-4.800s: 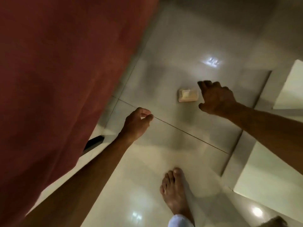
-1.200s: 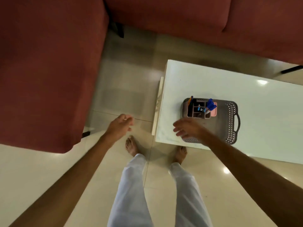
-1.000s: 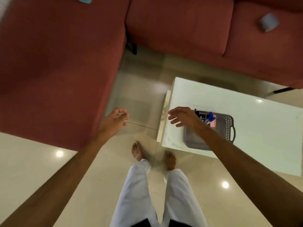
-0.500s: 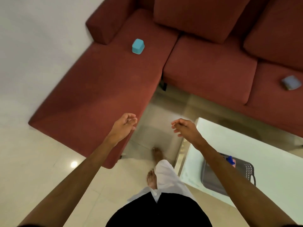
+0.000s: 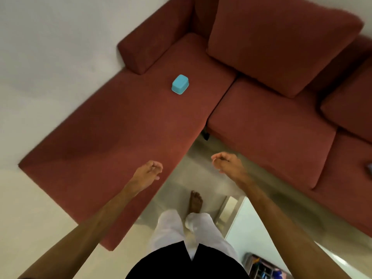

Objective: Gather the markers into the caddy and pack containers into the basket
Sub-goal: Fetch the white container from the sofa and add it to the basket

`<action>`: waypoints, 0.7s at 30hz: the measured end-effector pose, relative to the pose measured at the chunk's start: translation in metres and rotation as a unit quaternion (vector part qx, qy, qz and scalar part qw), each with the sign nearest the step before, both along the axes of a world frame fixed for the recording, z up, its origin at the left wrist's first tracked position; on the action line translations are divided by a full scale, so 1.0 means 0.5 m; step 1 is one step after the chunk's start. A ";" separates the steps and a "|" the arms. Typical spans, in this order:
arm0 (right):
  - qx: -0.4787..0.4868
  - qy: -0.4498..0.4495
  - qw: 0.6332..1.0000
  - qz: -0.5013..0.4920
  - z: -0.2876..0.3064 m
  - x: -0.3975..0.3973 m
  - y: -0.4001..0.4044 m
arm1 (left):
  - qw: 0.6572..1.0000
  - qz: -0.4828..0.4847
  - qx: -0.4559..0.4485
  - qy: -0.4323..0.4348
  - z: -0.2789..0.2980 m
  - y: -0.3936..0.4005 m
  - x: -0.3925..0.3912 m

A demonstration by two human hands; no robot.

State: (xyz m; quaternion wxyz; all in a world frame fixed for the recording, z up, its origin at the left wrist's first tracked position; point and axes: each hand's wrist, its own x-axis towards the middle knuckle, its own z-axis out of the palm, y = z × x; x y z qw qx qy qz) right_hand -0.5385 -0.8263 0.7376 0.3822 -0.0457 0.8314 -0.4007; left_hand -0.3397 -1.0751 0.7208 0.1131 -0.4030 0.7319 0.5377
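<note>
Two empty hands — left (image 5: 148, 174), right (image 5: 227, 165) — loosely curled; blue container (image 5: 180, 84) on sofa (image 5: 124, 125).

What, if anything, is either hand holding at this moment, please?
Nothing: the left hand and right hand are both empty, fingers loosely curled.

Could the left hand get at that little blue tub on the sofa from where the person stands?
Probably not yet. The left hand is empty and nothing blocks the blue tub, but the tub sits well back on the sofa seat, so a step or lean forward seems needed.
</note>
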 end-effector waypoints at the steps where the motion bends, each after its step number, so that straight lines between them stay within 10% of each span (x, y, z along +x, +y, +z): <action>1: 0.010 -0.002 1.000 0.008 -0.006 -0.043 -0.026 | 1.000 0.017 0.009 -0.001 -0.010 -0.015 -0.031; 21: 0.179 0.076 0.950 0.243 -0.254 -0.637 -0.692 | 0.984 0.109 0.120 -0.072 -0.250 -0.442 -0.475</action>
